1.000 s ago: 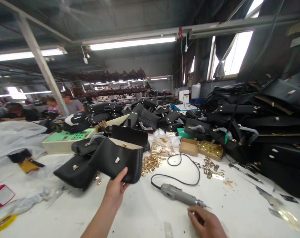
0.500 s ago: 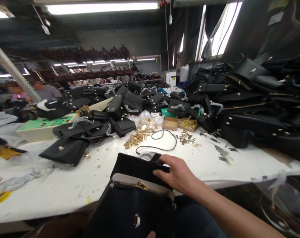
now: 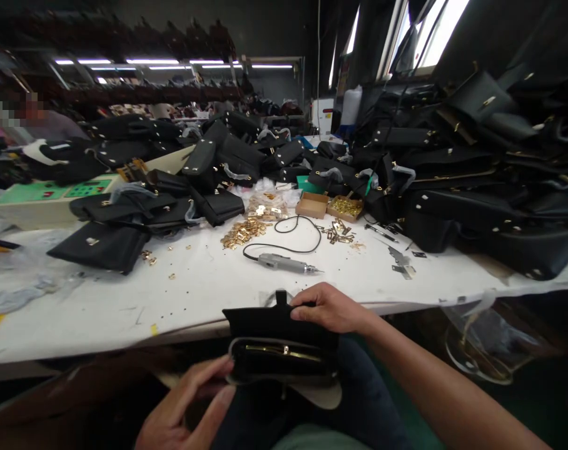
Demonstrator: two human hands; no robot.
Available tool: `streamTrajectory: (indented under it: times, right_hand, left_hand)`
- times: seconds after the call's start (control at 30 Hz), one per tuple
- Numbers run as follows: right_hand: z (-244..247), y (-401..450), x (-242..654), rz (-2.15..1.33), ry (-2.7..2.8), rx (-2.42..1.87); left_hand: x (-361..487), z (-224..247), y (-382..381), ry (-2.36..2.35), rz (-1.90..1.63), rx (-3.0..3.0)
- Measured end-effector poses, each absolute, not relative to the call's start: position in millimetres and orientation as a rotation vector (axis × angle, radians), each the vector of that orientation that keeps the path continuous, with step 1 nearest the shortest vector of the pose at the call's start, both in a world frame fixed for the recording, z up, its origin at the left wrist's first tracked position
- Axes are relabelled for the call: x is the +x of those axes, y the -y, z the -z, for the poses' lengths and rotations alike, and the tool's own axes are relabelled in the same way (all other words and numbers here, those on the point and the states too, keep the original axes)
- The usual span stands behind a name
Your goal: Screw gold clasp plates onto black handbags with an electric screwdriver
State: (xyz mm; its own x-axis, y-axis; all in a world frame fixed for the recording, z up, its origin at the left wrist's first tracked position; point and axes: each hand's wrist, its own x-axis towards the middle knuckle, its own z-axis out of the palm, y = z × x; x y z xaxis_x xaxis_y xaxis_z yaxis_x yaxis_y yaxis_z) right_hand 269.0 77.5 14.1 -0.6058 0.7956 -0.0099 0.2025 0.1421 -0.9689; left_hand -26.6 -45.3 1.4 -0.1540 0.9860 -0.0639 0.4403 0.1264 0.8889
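Note:
A black handbag (image 3: 284, 369) rests at my lap below the table's front edge, its mouth open toward me with a gold zip or clasp showing inside. My right hand (image 3: 328, 309) pinches the raised black flap of the bag near its small tab. At the bag's left end, my left hand (image 3: 194, 400) has thumb and fingers apart, the fingertips touching or very near the rim. Just beyond the bag lies a grey electric screwdriver (image 3: 284, 263) with a black cord, on the white table (image 3: 209, 287).
Gold metal fittings (image 3: 246, 233) are heaped mid-table, behind them cardboard boxes (image 3: 312, 205). Black bags (image 3: 462, 212) pile up on the right and a flat black bag (image 3: 99, 245) lies left. A green-topped machine (image 3: 44, 200) stands far left, a person (image 3: 54, 125) beyond.
The bag has tilted so its open mouth shows. My left hand has come into view at its left end. My head view has dipped, and the screwdriver is now uncovered.

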Motion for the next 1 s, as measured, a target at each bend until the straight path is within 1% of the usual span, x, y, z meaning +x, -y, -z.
streamTrajectory:
  times: [0.1, 0.2, 0.27, 0.4, 0.5, 0.63, 0.83, 0.93, 1.0]
  right_hand:
    - [-5.7, -75.8, 263.3, -1.589, 1.873, -0.898]
    - [-3.5, -75.9, 263.3, -1.613, 1.879, -0.878]
    - [-4.5, -76.7, 266.8, -1.550, 1.928, -0.895]
    - [-14.1, -79.1, 273.9, -1.347, 1.932, -0.988]
    - [-26.3, -79.4, 270.3, -1.263, 1.872, -1.016]
    - [-33.8, -72.9, 254.4, -1.181, 1.941, -1.031]
    - [-15.4, -58.0, 241.5, -0.901, 1.928, -1.168]
    - [-6.5, -54.2, 240.7, -0.842, 1.838, -1.203]
    - [-6.4, -52.6, 241.5, -0.846, 1.769, -1.140]
  left_hand:
    - [-3.3, -17.3, 6.3, -1.554, -1.155, 1.942]
    - [21.7, -13.8, -27.2, -1.445, -1.063, 2.208]
    - [31.9, -6.3, -41.2, -1.444, -0.932, 2.302]
    - [39.1, 6.6, -51.3, -1.447, -0.757, 2.383]
    - [42.0, 9.2, -51.1, -1.429, -0.766, 2.462]
    - [44.5, 10.5, -50.3, -1.395, -0.828, 2.497]
    - [42.2, 20.4, -52.4, -1.388, -0.840, 2.518]
    - [43.3, 22.5, -54.1, -1.401, -0.865, 2.517]
    - [43.6, 22.9, -56.2, -1.392, -0.907, 2.515]
